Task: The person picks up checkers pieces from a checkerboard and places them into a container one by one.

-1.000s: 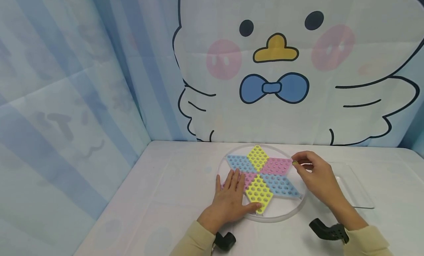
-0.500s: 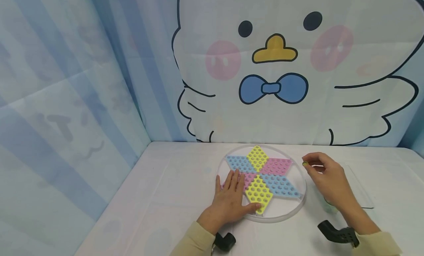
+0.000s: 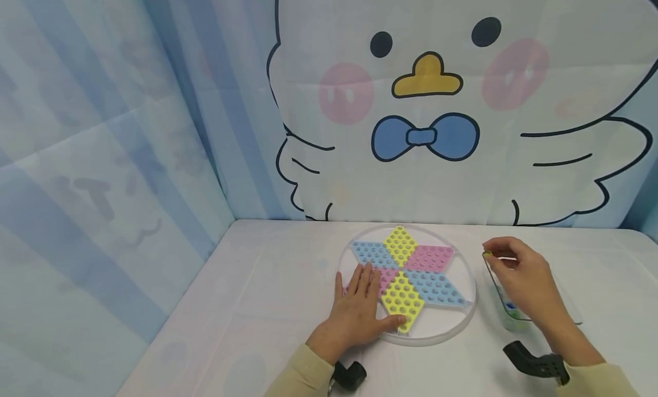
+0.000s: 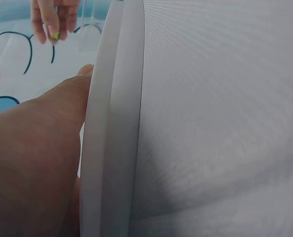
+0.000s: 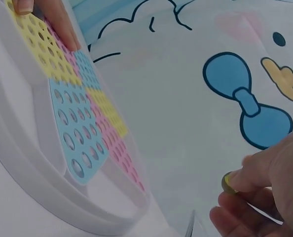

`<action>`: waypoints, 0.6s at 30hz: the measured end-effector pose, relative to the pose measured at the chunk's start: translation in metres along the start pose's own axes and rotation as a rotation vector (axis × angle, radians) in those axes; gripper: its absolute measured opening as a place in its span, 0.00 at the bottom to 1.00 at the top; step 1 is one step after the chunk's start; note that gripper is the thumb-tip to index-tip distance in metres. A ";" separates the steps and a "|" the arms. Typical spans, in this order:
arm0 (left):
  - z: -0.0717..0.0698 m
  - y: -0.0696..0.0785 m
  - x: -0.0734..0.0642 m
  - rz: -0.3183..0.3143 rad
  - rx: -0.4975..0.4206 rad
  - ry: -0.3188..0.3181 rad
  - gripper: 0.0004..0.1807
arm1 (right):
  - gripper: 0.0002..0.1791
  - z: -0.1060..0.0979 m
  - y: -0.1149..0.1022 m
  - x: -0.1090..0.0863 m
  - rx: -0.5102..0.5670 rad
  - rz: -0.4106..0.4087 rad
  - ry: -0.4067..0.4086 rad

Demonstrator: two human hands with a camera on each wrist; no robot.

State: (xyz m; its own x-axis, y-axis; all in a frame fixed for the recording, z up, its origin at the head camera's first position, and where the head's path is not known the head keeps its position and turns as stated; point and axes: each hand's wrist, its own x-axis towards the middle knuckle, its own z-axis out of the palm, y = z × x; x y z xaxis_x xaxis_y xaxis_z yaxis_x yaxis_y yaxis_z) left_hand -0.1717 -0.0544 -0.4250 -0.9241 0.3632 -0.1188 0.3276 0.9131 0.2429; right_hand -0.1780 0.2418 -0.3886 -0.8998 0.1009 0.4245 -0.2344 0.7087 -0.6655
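My left hand point(image 3: 354, 314) rests with spread, straight fingers on the near left of a round white Chinese checkers board point(image 3: 446, 332), its thumb over the near yellow point. The board's star has yellow, pink and blue sections full of round holes. To the right of the board, my right hand point(image 3: 524, 274) pinches a yellow-green marble point(image 5: 229, 182) between thumb and fingertips. It hovers over a clear plastic box point(image 3: 516, 327), hiding most of it. A few coloured marbles point(image 3: 511, 307) show inside the box.
A white cloth covers the table point(image 3: 267, 283). Behind it hangs a curtain point(image 3: 421, 185) with a cartoon bird, and a blue-striped curtain point(image 3: 103, 185) closes off the left side. Black wrist mounts point(image 3: 534, 363) sit on the forearms.
My right hand has moved right, from the board's right edge to over the clear box, still pinching the marble. My left hand has stayed in place.
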 end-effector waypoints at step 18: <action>0.003 -0.001 0.001 0.011 0.016 0.016 0.59 | 0.16 -0.014 0.020 0.004 -0.061 0.147 -0.100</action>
State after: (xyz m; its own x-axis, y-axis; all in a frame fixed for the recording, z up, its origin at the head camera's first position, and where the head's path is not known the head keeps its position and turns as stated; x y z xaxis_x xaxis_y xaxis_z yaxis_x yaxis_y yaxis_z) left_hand -0.1720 -0.0546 -0.4281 -0.9235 0.3701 -0.1012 0.3404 0.9120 0.2289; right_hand -0.1807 0.2668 -0.3918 -0.9555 0.1389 0.2604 -0.0777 0.7329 -0.6759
